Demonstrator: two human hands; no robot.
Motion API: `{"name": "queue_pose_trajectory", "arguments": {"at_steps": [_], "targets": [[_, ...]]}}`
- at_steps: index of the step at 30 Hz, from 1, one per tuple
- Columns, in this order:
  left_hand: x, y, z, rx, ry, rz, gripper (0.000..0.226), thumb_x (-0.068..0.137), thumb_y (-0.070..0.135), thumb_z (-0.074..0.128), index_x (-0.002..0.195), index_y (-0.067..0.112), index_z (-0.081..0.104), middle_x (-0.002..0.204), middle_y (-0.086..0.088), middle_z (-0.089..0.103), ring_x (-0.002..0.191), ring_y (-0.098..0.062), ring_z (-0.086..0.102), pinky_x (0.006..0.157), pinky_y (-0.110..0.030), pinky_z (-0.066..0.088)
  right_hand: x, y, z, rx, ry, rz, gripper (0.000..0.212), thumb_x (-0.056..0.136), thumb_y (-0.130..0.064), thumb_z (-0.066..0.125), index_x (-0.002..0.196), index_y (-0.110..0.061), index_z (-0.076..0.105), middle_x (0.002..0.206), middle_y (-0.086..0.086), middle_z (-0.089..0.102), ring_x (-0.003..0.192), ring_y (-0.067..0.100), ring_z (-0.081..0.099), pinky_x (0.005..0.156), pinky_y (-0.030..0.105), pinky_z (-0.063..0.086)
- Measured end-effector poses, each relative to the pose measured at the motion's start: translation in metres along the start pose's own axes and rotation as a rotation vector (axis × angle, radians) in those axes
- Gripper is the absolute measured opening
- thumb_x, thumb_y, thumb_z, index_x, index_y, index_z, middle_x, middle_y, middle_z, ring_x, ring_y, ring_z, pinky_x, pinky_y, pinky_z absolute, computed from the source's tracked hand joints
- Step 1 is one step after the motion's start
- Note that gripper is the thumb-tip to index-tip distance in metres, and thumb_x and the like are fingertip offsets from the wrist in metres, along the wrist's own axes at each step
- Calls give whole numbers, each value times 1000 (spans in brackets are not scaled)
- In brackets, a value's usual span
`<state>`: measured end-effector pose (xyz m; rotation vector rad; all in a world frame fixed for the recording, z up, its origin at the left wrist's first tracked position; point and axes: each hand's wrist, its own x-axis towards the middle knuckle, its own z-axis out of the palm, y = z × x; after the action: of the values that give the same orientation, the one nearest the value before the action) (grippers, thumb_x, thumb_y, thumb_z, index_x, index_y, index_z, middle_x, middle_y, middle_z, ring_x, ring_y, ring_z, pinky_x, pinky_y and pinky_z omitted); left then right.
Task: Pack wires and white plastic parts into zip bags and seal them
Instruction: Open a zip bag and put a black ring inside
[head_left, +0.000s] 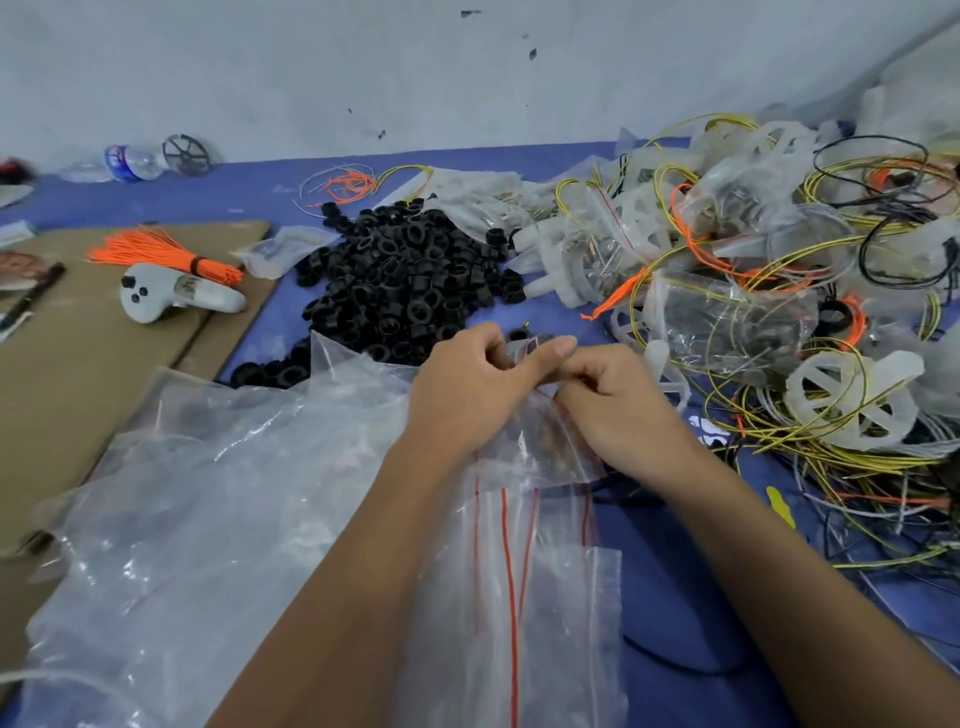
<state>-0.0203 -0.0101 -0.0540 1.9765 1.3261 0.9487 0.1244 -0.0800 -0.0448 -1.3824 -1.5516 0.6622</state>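
A: Report the state of each grip.

B: Your left hand (462, 395) and right hand (618, 410) both pinch the mouth of one small zip bag (524, 353), thumbs and fingertips meeting at its top edge. The film is thin, clear and crinkled, with a red line along the closure. What the bag holds cannot be told.

A: Where does the bag sit?

B: It is raised just in front of the heap of black rings (405, 280), above a stack of flat empty zip bags (524, 545) whose red strips show as several parallel lines. A large sheet of crumpled clear plastic (197, 499) lies to your left.

A: List the stock around you.

B: To your right: a tangle of thin yellow, black and orange wires (841, 457), mixed with translucent white plastic parts (847, 405) shaped like spoked wheels, and filled bags too many to count. On the brown cardboard (78, 364) to your left: one tied bundle of orange wires (171, 252) and one pale handheld controller (176, 296). Against the wall: one clear plastic bottle (130, 162) lying down. The surface is blue.
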Motion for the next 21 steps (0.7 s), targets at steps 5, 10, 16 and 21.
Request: {"name": "queue_pose_trajectory", "arguments": {"at_steps": [5, 10, 16, 21], "targets": [[-1, -7, -2, 138, -39, 74, 44, 68, 59, 69, 67, 21, 47, 60, 6, 56, 58, -13, 53, 55, -31, 41, 4, 9, -2, -210, 354, -1, 28, 92, 7, 52, 94, -10, 74, 76, -3, 70, 64, 21, 69, 69, 39, 57], [5, -12, -2, -35, 5, 90, 26, 76, 21, 64, 57, 17, 47, 52, 6, 49, 50, -9, 41, 54, -28, 35, 20, 9, -4, -681, 66, -19, 53, 89, 3, 58, 138, -17, 57, 138, 14, 51, 113, 39, 58, 92, 47, 49], [4, -7, -7, -145, 40, 120, 29, 75, 18, 55, 56, -1, 46, 53, -17, 46, 52, -15, 37, 53, -42, 35, 41, 4, 9, -983, -189, -22, 51, 88, -7, 62, 134, -26, 51, 126, 2, 51, 107, 32, 60, 70, 38, 46], [5, -8, -9, -166, 45, 87, 29, 80, 9, 59, 59, -7, 46, 59, -26, 50, 53, -17, 38, 54, -45, 38, 45, -2, -1, -855, 22, 57, 25, 90, -4, 63, 114, -10, 64, 110, 8, 52, 101, 34, 58, 81, 38, 47]]}}
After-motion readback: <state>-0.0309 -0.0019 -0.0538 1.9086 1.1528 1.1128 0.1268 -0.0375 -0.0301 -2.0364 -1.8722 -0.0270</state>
